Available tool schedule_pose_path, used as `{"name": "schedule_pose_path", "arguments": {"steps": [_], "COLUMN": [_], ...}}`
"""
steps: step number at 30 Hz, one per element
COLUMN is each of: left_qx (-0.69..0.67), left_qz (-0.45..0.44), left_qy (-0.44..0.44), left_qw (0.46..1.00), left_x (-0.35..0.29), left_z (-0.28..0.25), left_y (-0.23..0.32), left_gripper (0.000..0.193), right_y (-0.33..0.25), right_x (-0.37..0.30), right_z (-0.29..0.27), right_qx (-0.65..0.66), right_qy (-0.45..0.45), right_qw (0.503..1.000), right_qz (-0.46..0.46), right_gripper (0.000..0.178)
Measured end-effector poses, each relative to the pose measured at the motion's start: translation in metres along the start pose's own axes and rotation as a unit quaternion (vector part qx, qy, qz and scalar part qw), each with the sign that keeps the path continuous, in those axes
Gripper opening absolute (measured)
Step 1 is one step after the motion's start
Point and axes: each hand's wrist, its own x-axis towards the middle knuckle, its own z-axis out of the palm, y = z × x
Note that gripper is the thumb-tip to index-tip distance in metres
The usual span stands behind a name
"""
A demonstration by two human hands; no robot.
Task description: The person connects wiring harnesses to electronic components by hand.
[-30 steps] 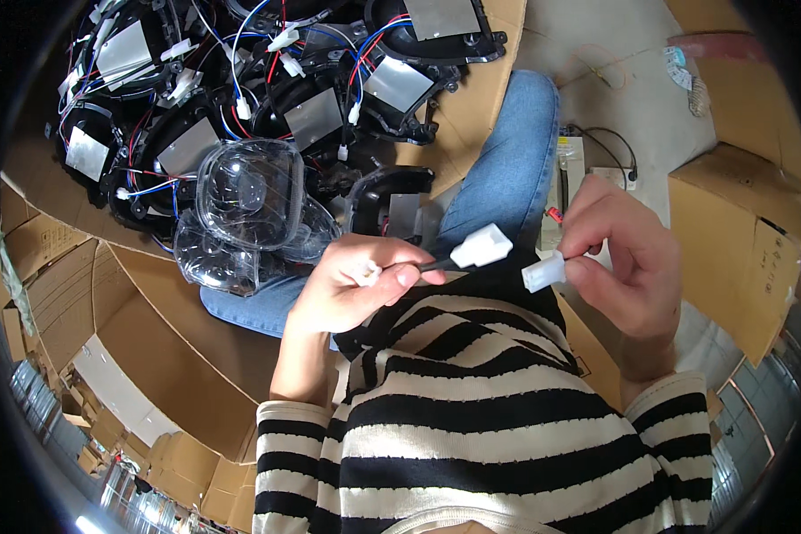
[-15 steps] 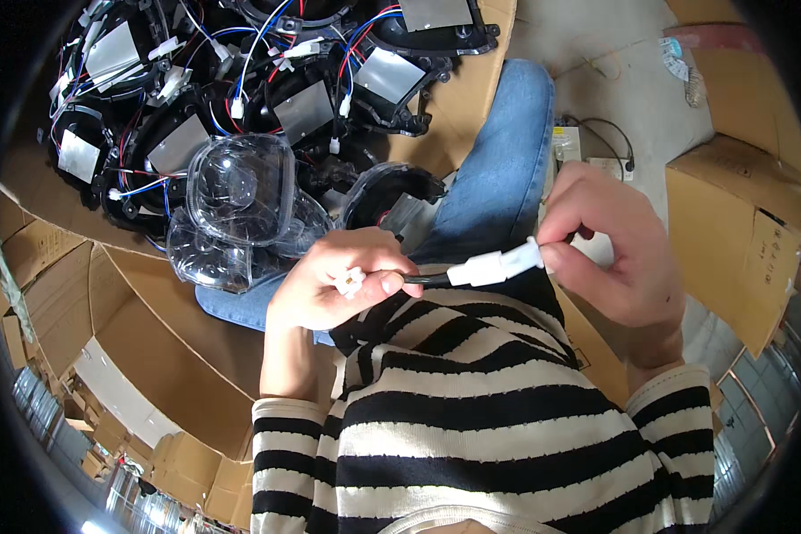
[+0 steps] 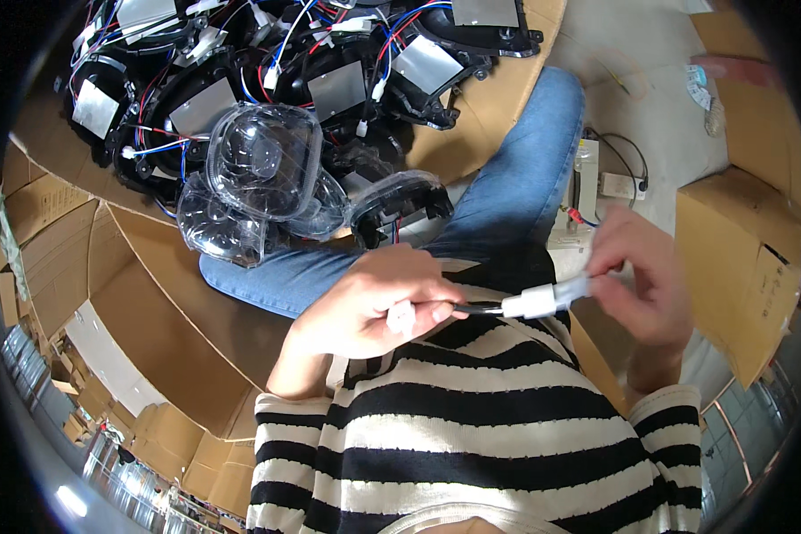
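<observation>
My left hand (image 3: 365, 307) is closed around a black cable (image 3: 479, 309), thumb pressing it against the fingers. A small white plug (image 3: 401, 318) shows at that hand's palm. From the cable's right end extends a white connector (image 3: 527, 303), mated with a paler, translucent connector piece (image 3: 572, 290). My right hand (image 3: 641, 285), slightly blurred, pinches the far end of that pale piece between thumb and fingers. Above the right hand shows a red-tipped blue wire (image 3: 578, 216); where it leads is hidden.
A cardboard box (image 3: 472, 151) at upper left holds several black housings (image 3: 196, 111) with metal plates and coloured wires. Clear plastic covers (image 3: 262, 160) are stacked at its near edge, by my jeans-clad leg (image 3: 534, 151). Another carton (image 3: 739, 267) stands right, near a black cord (image 3: 636, 156).
Both hands and the joined connectors have shifted slightly right and down in the view. The right hand has turned and blurred, and the red-tipped wire now shows above it.
</observation>
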Motion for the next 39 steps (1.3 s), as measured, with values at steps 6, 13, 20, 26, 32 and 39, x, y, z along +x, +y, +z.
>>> {"name": "schedule_pose_path", "arguments": {"steps": [6, 13, 20, 26, 32, 39], "left_qx": [0.01, 0.177, 0.401, 0.237, 0.564, 0.796], "left_qz": [0.068, 0.276, -0.074, -0.183, -0.178, 0.072], "left_qy": [0.177, 0.772, 0.786, 0.738, 0.596, 0.355], "left_qw": [0.982, 0.545, 0.465, 0.605, 0.543, 0.484], "left_x": [-0.047, -0.21, -0.349, -0.364, -0.232, 0.05], "left_z": [-0.014, -0.056, -0.142, -0.167, -0.207, -0.307], "left_y": [0.045, 0.158, 0.038, -0.097, -0.019, 0.153], "left_gripper": [0.022, 0.017, 0.023, 0.02, 0.021, 0.054], "right_y": [0.006, 0.023, 0.014, 0.023, 0.032, 0.024], "right_x": [-0.002, 0.011, 0.013, -0.001, -0.004, 0.01], "right_z": [-0.01, -0.004, 0.01, 0.036, 0.05, 0.055], "right_qx": [0.048, 0.076, 0.041, 0.026, 0.011, -0.007], "right_qy": [0.061, -0.008, 0.009, -0.122, -0.163, -0.105], "right_qw": [0.996, 0.996, 0.998, 0.992, 0.985, 0.994], "right_qz": [0.047, 0.051, 0.047, 0.018, 0.049, 0.035], "right_gripper": [0.007, 0.004, 0.003, 0.004, 0.008, 0.01]}}
